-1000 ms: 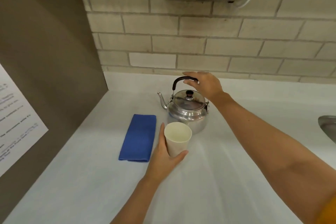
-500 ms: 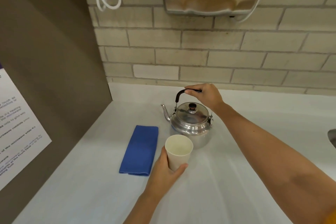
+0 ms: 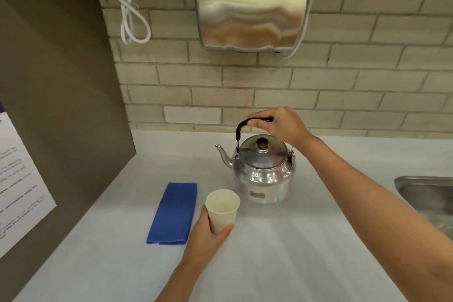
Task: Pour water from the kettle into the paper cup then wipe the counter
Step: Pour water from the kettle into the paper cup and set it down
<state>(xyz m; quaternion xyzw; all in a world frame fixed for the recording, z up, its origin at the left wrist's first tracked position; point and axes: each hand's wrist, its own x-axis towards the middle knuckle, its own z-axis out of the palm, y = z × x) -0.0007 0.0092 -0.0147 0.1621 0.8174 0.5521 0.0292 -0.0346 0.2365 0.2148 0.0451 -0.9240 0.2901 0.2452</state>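
The tabletop [image 3: 282, 252] is carrying every task item, with the sink [image 3: 426, 191] lying just past the right forearm. The kettle [image 3: 263, 171] is sitting below the right hand [image 3: 282, 127], which is closing fully around the black handle; the spout is pointing away from that hand toward the left side. The lid is resting loose-looking on top, so a steep tilt is risking the lid sliding off into the stream. The blue cloth [image 3: 174, 213] is lying flat and folded just outside the left hand [image 3: 208, 235], not touching the hand. That hand is wrapping partly around the lower wall of the paper cup [image 3: 223, 209], thumb on one side and fingers on the other. The cup is looking empty and is standing near the kettle base. A paper wall is likely crushing under a tight squeeze, and a fast pour is risking overshooting the small rim onto the fingers.
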